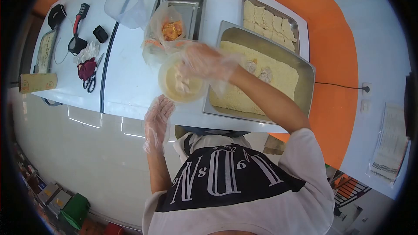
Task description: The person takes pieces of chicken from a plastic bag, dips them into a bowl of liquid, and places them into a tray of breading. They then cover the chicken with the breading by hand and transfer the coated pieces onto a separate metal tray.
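White table (pixel 126 74), left hand (pixel 159 115) unclenched beside the bowl (pixel 163 82), right hand (pixel 204 61) blurred over it, grip unclear.

Left end of the table, I see black-handled scissors (pixel 89 83) beside a dark red cloth (pixel 87 68), brown roll (pixel 38 83) nearby. Green bin (pixel 75 210) on the floor. Right wall: black plug (pixel 366 89) in, papers (pixel 386 141) hung.
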Motion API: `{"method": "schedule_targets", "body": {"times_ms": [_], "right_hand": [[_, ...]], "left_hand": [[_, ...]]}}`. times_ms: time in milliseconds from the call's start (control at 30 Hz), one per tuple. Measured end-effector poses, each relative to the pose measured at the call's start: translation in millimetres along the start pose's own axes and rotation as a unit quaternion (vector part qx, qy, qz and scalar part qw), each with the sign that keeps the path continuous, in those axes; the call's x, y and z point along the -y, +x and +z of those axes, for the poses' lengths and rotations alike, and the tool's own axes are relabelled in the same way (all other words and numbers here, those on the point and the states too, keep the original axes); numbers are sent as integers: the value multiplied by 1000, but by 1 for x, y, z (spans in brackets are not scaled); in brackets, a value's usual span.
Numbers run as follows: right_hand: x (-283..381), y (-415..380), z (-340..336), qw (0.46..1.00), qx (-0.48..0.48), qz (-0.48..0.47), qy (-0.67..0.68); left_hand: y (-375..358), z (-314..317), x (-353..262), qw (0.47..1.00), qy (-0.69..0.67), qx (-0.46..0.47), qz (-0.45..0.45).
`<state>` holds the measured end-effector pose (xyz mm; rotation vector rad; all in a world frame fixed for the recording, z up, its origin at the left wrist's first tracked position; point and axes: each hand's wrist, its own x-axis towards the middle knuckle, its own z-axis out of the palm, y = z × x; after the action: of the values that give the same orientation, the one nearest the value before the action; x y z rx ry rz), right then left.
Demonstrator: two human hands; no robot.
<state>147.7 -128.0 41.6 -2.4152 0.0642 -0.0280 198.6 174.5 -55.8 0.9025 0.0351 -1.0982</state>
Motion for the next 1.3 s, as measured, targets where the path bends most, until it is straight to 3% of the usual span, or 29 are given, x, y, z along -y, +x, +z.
{"method": "schedule_targets", "body": {"times_ms": [33, 100, 133, 200, 333, 533, 633, 700, 800, 933, 1133, 1200, 1300], "right_hand": [[-6, 9, -9, 999, -30, -7, 23], [-9, 21, -34, 993, 18, 111, 48], [-3, 13, -50, 992, 10, 116, 49], [13, -7, -86, 997, -15, 24, 75], [27, -69, -152, 997, -17, 69, 23], [2, -201, -212, 998, -51, 26, -22], [-14, -257, -217, 990, -64, 127, 8], [-36, -290, -214, 979, 19, 202, -23], [-39, -330, -221, 952, 97, 289, -15], [-59, -362, -211, 939, 92, 331, 20], [-155, -359, -190, 883, -25, 458, 106], [-182, -345, -185, 921, -146, 357, 53], [-162, -330, -188, 925, -155, 335, 94]], "left_hand": [[-4, 1, 6, 999, -17, -36, 17], [-12, 6, 17, 997, -29, -64, 26], [-16, 8, 22, 994, -5, -97, 48], [-27, 5, 32, 990, 22, -124, 65], [-51, -15, 63, 980, 23, -175, 90], [-47, 4, 88, 961, 58, -268, 45], [-40, 13, 97, 962, 105, -250, 31], [-38, 14, 103, 969, 138, -199, 44], [-35, 31, 104, 959, 155, -235, 36], [-36, 43, 102, 950, 186, -250, 33], [-28, 42, 98, 949, 209, -234, 32], [-29, 50, 95, 947, 222, -233, 22], [-35, 49, 91, 943, 227, -242, 15]]}}
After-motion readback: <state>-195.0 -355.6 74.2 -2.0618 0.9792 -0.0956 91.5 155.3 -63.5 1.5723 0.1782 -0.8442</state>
